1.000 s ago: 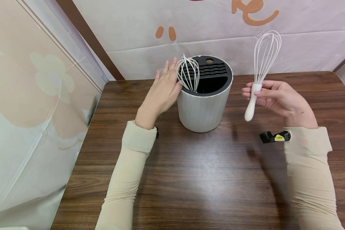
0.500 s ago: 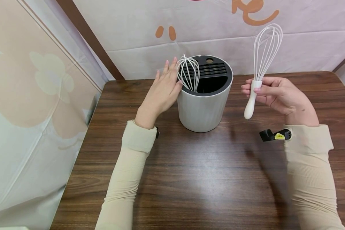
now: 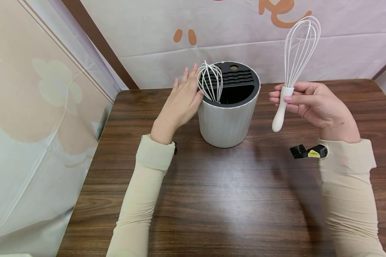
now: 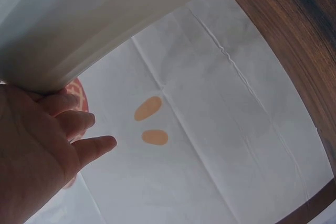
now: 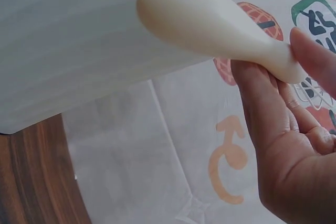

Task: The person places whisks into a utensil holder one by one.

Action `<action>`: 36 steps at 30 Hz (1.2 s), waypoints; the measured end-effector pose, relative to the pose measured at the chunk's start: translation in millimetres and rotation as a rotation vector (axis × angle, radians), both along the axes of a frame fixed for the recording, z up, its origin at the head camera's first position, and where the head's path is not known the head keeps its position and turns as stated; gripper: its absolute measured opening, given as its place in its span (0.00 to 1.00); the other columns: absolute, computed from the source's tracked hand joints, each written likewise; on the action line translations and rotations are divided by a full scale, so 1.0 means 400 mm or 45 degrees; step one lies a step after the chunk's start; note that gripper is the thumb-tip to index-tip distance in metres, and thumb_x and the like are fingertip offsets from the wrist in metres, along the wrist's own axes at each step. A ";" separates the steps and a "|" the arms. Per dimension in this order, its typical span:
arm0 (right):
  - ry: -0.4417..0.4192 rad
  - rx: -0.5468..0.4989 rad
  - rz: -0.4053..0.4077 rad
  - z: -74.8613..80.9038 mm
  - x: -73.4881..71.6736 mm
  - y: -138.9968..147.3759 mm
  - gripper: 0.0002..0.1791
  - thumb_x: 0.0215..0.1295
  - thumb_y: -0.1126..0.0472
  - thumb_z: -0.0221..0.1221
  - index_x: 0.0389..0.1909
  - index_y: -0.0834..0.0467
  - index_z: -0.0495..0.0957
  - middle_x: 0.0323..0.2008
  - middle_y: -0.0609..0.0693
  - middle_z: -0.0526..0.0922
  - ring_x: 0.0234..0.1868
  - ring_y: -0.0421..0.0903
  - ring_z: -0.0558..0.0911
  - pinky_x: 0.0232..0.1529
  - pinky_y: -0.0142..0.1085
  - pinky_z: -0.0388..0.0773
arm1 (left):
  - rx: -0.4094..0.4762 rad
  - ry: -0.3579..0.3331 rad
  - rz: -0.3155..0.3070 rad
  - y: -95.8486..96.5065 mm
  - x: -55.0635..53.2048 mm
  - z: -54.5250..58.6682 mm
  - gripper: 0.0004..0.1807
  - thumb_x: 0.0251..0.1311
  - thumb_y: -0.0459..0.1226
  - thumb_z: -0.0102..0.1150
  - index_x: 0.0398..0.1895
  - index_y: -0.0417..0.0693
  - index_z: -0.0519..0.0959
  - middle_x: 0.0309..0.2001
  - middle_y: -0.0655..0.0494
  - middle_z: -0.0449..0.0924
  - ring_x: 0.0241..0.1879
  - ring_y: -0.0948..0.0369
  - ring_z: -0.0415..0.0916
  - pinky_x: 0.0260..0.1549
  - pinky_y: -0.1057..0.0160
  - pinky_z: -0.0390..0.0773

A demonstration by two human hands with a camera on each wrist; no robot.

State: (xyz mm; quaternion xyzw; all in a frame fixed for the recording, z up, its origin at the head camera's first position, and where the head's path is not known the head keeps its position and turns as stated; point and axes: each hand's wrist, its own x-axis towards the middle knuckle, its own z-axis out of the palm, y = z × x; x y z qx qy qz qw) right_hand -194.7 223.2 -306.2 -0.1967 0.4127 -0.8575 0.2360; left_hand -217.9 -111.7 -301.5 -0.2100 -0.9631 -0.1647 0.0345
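In the head view my right hand (image 3: 321,107) pinches a white whisk (image 3: 283,107) by the top of its handle, thumb against fingers. Its wire loops point up and the handle end hangs down, to the right of the utensil holder. The right wrist view shows the whisk's rounded handle (image 5: 194,19) up close. My left hand (image 3: 180,101) rests with straight fingers against the left side of the white utensil holder (image 3: 225,125). A second white whisk (image 3: 212,82) stands in the holder's front opening, loops up, its handle hidden inside.
The holder's black top (image 3: 239,64) has slots, a round hole and a half-round front opening. It stands near the back of the brown wooden table (image 3: 218,200). A printed cloth (image 3: 238,28) hangs behind, another (image 3: 35,125) at the left.
My right hand has lifted the whisk a little, its loops now higher and tipped slightly further right. My left hand and the holder have kept their places.
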 end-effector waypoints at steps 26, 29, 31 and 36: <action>0.064 -0.005 -0.109 0.049 0.025 -0.040 0.18 0.61 0.87 0.39 0.49 0.81 0.71 0.45 0.70 0.79 0.50 0.59 0.80 0.52 0.43 0.72 | 0.004 0.001 -0.007 -0.001 0.001 -0.001 0.32 0.72 0.46 0.25 0.75 0.48 0.38 0.75 0.59 0.31 0.71 0.63 0.23 0.69 0.52 0.33; 0.038 -0.013 -0.127 0.056 0.026 -0.044 0.18 0.61 0.87 0.40 0.49 0.81 0.71 0.45 0.71 0.79 0.50 0.59 0.80 0.52 0.43 0.72 | 0.000 0.002 -0.005 -0.001 0.001 -0.001 0.32 0.72 0.46 0.25 0.75 0.48 0.38 0.75 0.59 0.31 0.71 0.63 0.23 0.68 0.52 0.32; 0.041 -0.009 -0.132 0.060 0.025 -0.047 0.18 0.61 0.87 0.40 0.49 0.81 0.71 0.44 0.71 0.79 0.50 0.59 0.80 0.52 0.43 0.72 | -0.001 0.001 -0.004 0.000 0.001 0.000 0.32 0.72 0.46 0.25 0.75 0.48 0.38 0.75 0.59 0.31 0.71 0.63 0.23 0.68 0.53 0.32; 0.052 -0.019 -0.116 0.066 0.021 -0.054 0.17 0.61 0.87 0.40 0.48 0.81 0.71 0.44 0.71 0.79 0.49 0.59 0.80 0.52 0.43 0.72 | -0.001 0.001 -0.007 0.000 0.000 -0.001 0.32 0.72 0.47 0.25 0.75 0.48 0.38 0.75 0.59 0.31 0.71 0.64 0.22 0.68 0.53 0.31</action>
